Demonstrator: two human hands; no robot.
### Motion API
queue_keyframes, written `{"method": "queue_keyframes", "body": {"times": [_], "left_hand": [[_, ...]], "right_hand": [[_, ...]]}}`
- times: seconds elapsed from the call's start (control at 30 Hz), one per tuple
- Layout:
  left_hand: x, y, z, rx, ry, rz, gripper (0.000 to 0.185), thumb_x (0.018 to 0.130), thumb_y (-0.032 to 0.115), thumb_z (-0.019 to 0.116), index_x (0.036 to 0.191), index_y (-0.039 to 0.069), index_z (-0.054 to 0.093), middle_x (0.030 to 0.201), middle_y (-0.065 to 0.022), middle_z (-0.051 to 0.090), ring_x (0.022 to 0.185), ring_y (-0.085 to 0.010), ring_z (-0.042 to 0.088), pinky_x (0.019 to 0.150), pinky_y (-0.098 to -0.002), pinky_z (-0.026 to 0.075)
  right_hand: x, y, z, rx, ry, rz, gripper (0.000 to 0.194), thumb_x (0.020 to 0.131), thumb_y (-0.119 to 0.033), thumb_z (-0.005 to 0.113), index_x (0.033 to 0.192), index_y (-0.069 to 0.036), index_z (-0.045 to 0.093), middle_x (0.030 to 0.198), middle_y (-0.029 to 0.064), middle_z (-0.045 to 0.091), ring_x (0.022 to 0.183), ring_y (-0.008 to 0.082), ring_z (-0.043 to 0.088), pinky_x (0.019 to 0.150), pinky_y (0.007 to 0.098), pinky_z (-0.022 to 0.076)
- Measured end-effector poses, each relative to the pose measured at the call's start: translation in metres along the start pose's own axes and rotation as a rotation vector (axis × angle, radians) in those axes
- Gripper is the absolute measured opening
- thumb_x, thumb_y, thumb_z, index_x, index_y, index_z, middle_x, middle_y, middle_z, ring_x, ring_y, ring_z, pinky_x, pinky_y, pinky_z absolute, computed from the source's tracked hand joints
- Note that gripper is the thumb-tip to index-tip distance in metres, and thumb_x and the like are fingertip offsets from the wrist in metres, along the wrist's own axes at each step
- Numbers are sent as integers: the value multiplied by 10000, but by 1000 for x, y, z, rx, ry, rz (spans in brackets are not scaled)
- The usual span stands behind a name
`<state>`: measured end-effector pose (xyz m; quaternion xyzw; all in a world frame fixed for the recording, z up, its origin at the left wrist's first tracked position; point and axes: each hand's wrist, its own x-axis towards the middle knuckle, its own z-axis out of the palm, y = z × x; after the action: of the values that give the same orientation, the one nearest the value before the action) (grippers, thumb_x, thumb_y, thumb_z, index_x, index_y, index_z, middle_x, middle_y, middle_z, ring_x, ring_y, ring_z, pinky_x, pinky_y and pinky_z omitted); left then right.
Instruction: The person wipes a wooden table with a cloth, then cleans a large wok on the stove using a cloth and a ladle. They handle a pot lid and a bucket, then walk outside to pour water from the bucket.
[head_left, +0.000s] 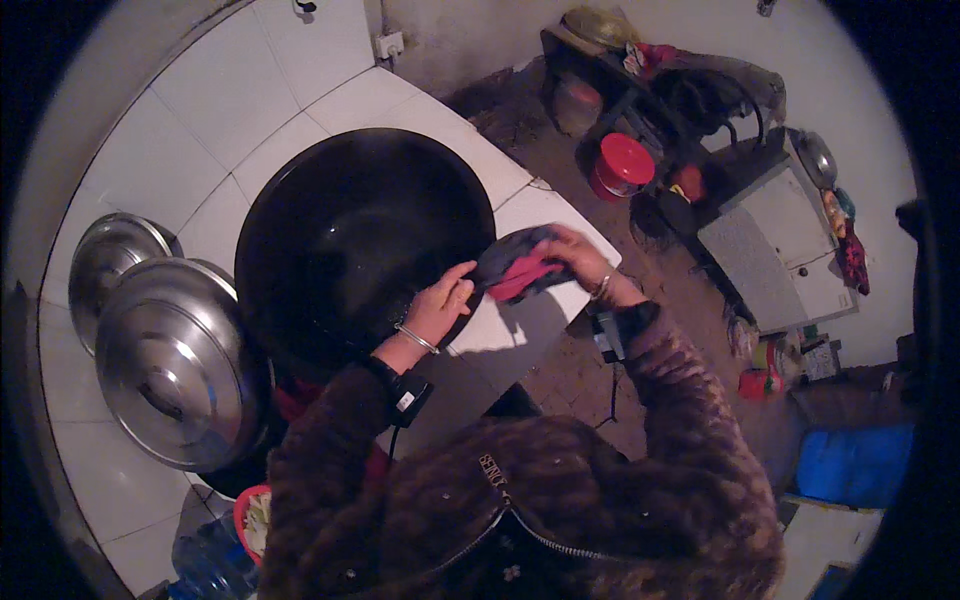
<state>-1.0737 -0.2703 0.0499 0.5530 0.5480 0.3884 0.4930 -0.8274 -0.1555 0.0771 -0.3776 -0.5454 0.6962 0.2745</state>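
Note:
A large dark wok or round basin is set in the white tiled counter before me. My left hand is over its lower right rim, fingers partly spread, with nothing seen in it. My right hand grips a dark cloth with red parts over the white counter corner right of the basin. The cloth is blurred, and its left end comes close to my left fingertips; whether they touch I cannot tell.
Two steel lids lie left of the basin. A red-rimmed container and a clear bluish plastic bottle are at lower left. Beyond the counter's right edge stand a red bucket and a pale cabinet.

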Motion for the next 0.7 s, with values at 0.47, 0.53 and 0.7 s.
{"method": "queue_keyframes", "body": {"times": [0.47,0.53,0.7], "left_hand": [[26,-63,87,255,-117,-81,211,841,168,540,1014,66,607,876,-115,644,768,-218,636,684,-296,494],[30,-62,94,211,-98,-225,205,834,151,552,1011,63,607,879,-114,645,771,-217,637,695,-296,494],[45,-35,100,390,-95,-82,218,787,83,583,1001,61,613,888,-98,646,789,-229,632,723,-308,494]], "right_hand": [[70,185,-11,-1355,-17,-827,397,739,-226,509,1127,-150,543,1262,62,434,1189,276,374,938,465,351],[118,176,-48,-1291,43,-759,349,784,-155,460,1122,-96,523,1204,89,476,1111,288,446,881,421,402],[137,156,-227,-1369,625,-108,375,770,-186,537,1131,-87,520,1074,138,556,969,318,542,851,379,444]]}}
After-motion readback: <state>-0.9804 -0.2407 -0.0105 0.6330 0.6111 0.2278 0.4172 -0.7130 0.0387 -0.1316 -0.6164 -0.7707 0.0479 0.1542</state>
